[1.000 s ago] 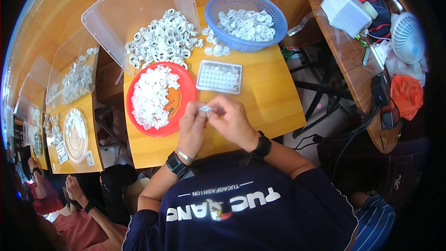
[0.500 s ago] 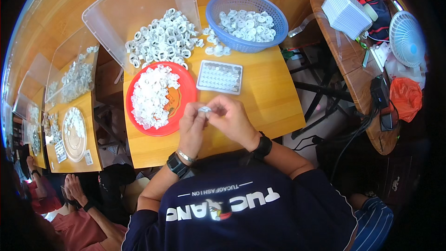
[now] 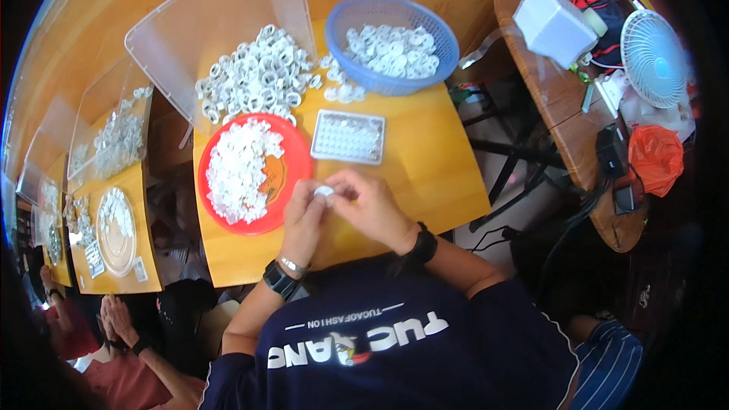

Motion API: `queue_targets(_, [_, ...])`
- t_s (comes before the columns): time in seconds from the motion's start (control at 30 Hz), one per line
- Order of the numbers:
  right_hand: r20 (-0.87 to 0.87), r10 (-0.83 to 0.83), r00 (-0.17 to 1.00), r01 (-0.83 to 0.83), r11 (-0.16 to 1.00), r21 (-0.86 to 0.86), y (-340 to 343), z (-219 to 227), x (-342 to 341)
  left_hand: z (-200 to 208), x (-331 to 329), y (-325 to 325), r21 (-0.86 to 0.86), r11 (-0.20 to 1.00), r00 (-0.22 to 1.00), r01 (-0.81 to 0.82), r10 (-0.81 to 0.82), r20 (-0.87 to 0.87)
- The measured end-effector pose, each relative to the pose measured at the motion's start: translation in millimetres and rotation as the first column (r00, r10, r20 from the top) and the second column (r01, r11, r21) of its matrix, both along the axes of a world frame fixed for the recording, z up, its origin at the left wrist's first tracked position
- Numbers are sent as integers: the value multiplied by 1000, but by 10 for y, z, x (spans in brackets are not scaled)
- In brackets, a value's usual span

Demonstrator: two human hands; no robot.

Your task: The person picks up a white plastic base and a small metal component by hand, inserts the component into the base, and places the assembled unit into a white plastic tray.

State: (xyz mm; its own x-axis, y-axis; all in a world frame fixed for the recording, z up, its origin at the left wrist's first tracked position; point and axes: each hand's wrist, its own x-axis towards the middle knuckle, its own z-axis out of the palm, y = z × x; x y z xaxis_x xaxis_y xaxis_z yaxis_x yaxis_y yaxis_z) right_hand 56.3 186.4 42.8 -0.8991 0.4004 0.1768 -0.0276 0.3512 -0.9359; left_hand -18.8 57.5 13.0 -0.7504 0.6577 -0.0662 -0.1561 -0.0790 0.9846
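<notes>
So I've got both hands just off the lower right edge of the red plate [image 3: 296, 156], and what matters is how the small white piece [image 3: 324, 191] sits between them. The left hand [image 3: 302, 216] is on the side nearer the plate and has the piece pinched at its fingertips, so there's basically no gap there. The right hand [image 3: 373, 206] comes in from the side away from the plate, fingers curled and tips right up at the piece; honestly can't tell if they're gripping too or just resting on it. Long axis? No idea: only a pale, roundish bit shows, fingers cover the rest and it's kinda blurry. A bit farther out, the heap of white bits [image 3: 241, 171] covers most of the plate, and the pale tray [image 3: 345, 160] is just beside the plate's upper right; glare washes out its rows. Past the plate's far rim there's the pile of white rings [image 3: 254, 72], and the blue basket [image 3: 383, 86] stands beyond the tray, up and right of the plate, its bottom buried under more white parts.
</notes>
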Motion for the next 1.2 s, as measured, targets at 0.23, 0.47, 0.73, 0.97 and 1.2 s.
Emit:
queue_targets(0.23, [-16, 135, 991, -136, 981, -142, 261, -82, -53, 67, -38, -150, -7, 999, 976, 40, -38, 213])
queue_targets(0.47, [-380, -362, 851, 455, 870, 190, 1267, 733, -470, -29, -94, -324, -4, 1000, 953, 5, -4, 304])
queue_targets(0.73, [-63, -64, 996, 83, 930, 357, 912, 505, -1024, -47, -125, -399, 54, 998, 917, 23, -42, 396])
queue_targets(0.97, [318, -28, 948, -173, 793, 584, 587, -72, -1625, -155, -139, -431, 104, 992, 916, 68, -103, 387])
queue_targets(1.2, [260, -92, 961, -114, 725, 679, 638, -304, -1739, -126, -136, -452, 102, 991, 911, 88, -121, 394])
